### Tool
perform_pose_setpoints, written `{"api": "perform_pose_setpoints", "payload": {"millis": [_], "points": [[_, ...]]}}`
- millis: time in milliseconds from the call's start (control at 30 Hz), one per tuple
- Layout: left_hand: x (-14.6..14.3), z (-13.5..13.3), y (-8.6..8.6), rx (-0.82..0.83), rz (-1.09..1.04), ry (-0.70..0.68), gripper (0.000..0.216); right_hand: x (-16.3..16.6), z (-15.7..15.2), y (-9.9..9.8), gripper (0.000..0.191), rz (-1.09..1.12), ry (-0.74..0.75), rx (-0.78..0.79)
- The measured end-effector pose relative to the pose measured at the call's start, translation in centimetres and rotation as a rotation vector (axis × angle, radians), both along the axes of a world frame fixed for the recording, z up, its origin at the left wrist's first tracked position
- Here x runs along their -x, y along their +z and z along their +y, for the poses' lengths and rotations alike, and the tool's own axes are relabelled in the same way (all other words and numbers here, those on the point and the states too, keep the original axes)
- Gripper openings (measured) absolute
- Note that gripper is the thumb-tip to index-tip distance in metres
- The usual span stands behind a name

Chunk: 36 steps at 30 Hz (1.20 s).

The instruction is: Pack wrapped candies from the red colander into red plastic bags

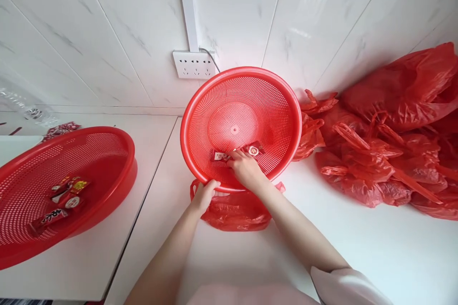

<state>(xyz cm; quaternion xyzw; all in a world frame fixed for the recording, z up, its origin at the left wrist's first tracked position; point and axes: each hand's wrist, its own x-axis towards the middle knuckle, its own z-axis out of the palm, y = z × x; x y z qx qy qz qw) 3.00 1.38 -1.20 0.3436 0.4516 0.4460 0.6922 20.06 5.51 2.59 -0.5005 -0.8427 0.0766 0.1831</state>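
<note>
Near the back edge of the surface [375, 243], the left hand [206, 195] is pinching a tilted basket [234, 116] by its rim, seemingly steadying it while the right hand [245, 169] is reaching, fingers curled, among small packets [254, 150] inside, whether pinching any I cannot tell.

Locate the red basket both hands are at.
In the head view, the red basket is at centre, below the wall socket, between the other basket on the left and piled red bags on the right.
</note>
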Motion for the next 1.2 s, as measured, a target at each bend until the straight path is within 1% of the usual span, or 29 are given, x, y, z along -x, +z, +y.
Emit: {"api": "perform_pose_setpoints", "payload": {"millis": [100,133,200,267,300,367,433,500,600,667,733,800,867,933,1000,1067,1100,1200], "points": [[0.2,0.3,0.1,-0.006,-0.024,0.022,0.033,-0.2,0.4,0.0,0.022,0.096,-0.034,0.026],[0.2,0.4,0.1,-0.005,-0.041,0.027,0.035,-0.4,0.5,0.1,0.021,0.162,-0.062,0.026],[0.4,0.6,0.2,0.001,-0.086,0.038,0.037,-0.9,0.5,0.7,0.023,0.420,-0.128,0.067],[0.5,0.8,0.4,-0.003,-0.115,0.058,0.038,-1.6,0.5,1.3,0.030,0.785,-0.140,0.205],[0.6,0.8,0.5,-0.004,-0.116,0.071,0.039,-2.0,0.5,1.6,0.036,0.960,-0.113,0.310],[0.7,0.9,0.6,0.002,-0.100,0.096,0.039,-2.5,0.4,2.2,0.047,1.217,-0.022,0.534],[0.8,1.0,0.7,0.000,-0.089,0.114,0.036,-2.9,0.3,2.5,0.057,1.382,0.023,0.694],[0.8,1.0,0.7,-0.016,-0.096,0.119,0.032,-3.1,0.2,2.7,0.062,1.453,0.028,0.759],[0.8,0.9,1.0,-0.043,-0.100,0.132,0.030,-3.1,0.0,2.9,0.065,1.448,0.049,0.767],[0.7,0.8,1.2,-0.057,-0.102,0.147,0.031,-3.0,-0.2,3.1,0.064,1.418,0.060,0.735],[0.7,0.8,1.4,-0.066,-0.114,0.152,0.033,-3.1,-0.5,3.4,0.056,1.352,0.048,0.673],[0.8,0.9,1.5,-0.069,-0.125,0.154,0.034,-3.3,-0.8,3.6,0.044,1.229,0.046,0.631],[0.8,0.9,1.5,-0.065,-0.128,0.154,0.032,-3.5,-1.2,3.8,0.036,1.075,0.079,0.640],[0.8,1.0,1.5,-0.056,-0.129,0.147,0.032,-3.7,-1.6,4.1,0.032,0.926,0.160,0.665],[0.8,1.0,1.5,-0.050,-0.129,0.140,0.032,-3.6,-1.9,4.4,0.026,0.784,0.246,0.657],[0.8,0.9,1.5,-0.050,-0.125,0.129,0.033,-3.4,-2.2,4.7,0.021,0.677,0.277,0.582],[0.8,0.9,1.5,-0.050,-0.124,0.119,0.033,-3.2,-2.2,4.7,0.021,0.639,0.263,0.521],[0.7,0.6,1.3,-0.051,-0.113,0.095,0.034,-2.2,-2.0,3.9,0.021,0.542,0.127,0.284]]}}
